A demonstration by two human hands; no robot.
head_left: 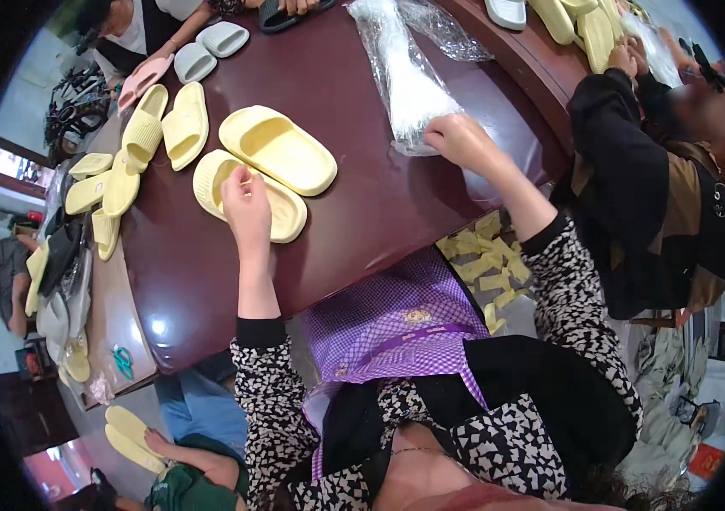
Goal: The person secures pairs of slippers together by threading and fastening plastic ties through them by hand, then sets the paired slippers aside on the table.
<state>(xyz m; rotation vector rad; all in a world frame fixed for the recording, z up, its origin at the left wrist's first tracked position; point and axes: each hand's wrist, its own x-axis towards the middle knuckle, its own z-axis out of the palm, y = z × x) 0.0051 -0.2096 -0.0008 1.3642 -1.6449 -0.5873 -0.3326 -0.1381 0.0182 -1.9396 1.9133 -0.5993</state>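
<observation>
My left hand is closed over a pale yellow slide slipper, its fingertips pinched near the strap; what they hold, if anything, is too small to make out. The matching yellow slipper lies right beside it, a little farther away, and no hand touches it. To the right, my right hand has its fingers pinched on the near edge of a clear plastic bag, part of a crinkled pile on the dark red table.
More yellow slippers lie to the left, with grey slippers and a pink slipper behind. Green scissors rest on the side table. A co-worker in a dark jacket sits at right. Yellow scraps lie below the table edge.
</observation>
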